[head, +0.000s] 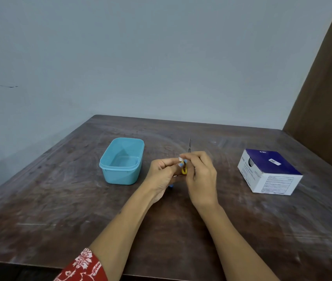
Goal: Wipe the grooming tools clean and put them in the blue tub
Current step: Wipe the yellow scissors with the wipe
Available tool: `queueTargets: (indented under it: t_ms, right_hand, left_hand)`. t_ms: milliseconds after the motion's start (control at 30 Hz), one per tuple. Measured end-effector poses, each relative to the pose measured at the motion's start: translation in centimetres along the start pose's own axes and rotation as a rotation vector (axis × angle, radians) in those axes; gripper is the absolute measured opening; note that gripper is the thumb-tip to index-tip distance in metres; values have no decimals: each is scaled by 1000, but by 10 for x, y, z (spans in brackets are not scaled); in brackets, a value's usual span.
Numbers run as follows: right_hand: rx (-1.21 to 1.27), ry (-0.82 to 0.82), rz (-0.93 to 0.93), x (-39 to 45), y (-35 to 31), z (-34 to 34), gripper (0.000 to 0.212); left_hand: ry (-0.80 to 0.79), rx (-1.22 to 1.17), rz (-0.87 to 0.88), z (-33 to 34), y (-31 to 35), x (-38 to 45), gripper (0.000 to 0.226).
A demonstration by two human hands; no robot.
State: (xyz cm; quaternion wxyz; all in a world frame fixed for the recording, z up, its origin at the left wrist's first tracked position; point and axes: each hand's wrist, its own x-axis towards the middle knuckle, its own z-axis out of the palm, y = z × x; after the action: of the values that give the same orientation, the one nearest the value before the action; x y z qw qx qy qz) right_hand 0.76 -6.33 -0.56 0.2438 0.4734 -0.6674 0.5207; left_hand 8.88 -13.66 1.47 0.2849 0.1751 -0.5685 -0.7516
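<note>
At the worn brown wooden table [181,230]:
Tub: light blue rounded plastic tub [108,171], apparently holding no tools.
Left hand [161,175]: fingers curled round small yellow-handled metal scissors [184,170].
Right hand [200,179]: fingers pinching a small white wipe [180,159] against them.
Box: purple-and-white cardboard box [270,171], far right.
Progress: early; wiping underway.

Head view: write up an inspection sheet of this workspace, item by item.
Surface: dark wooden table, scuffed.
Job's things: blue tub, nothing seen inside; scissors with yellow handle, tip pointing away; small white wipe pinched at the fingers.
Clutter: white and purple box at the right.
Grippers: left hand and right hand together grip scissors and wipe.
Cables: nothing seen.
Surroundings: pale wall, brown panel at right.
</note>
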Motion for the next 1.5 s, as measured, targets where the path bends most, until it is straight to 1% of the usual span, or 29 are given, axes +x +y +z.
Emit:
queueTargets:
  t_ms: [33,133,200,300,433,600,667,733,833,900,1000,1100,1133,1233,1300,1400,1500]
  right_hand:
    - [-12,5,1,0,1,0,24]
    - [-13,63,102,1,4,-2,23]
    - [-10,69,126,0,4,-2,25]
    - [14,27,97,0,2,0,26]
    - [9,-40,26,-1,0,2,25]
    - [-14,-127,-39,-2,-1,3,28]
    - [-43,-110,-44,-3,-1,3,26]
    - [-61,-53,-38,-2,-2,3,24]
    - [-50,46,-9,1,-2,0,30]
    - [-72,69,-4,1,0,-1,31]
    - [-62,24,-5,-2,-1,0,20]
    - [-57,-30,-31,-3,-3,2,18]
    - [-59,-21,-31,-3,-3,3,18]
    - [-47,72,10,-1,0,3,17]
    - [-26,96,42,0,2,2,17]
    - [10,76,52,-1,2,2,18]
    - [29,20,47,-2,-2,2,18]
  left_hand:
    - [-4,6,-2,0,0,0,18]
    - [-55,-5,-20,-1,0,-1,22]
    - [-70,-36,-30,-1,0,-1,22]
    - [-38,-104,-48,-1,1,-1,20]
    - [34,-199,-73,-3,2,4,22]
    - [130,-251,-33,-7,3,9,21]
    - [126,-245,-34,-7,3,9,21]
    - [92,-233,-52,-7,3,8,22]
    - [17,-199,-91,-4,3,5,22]
    - [-11,-177,-99,-3,2,3,21]
    - [39,-197,-75,-3,2,4,21]
    - [81,-229,-56,-6,3,6,21]
    - [74,-235,-57,-6,4,7,21]
    - [11,-237,-80,-5,4,5,22]
    - [-11,-231,-95,-4,3,3,21]
    - [12,-239,-75,-5,2,4,21]
    - [58,-242,-52,-6,1,7,22]
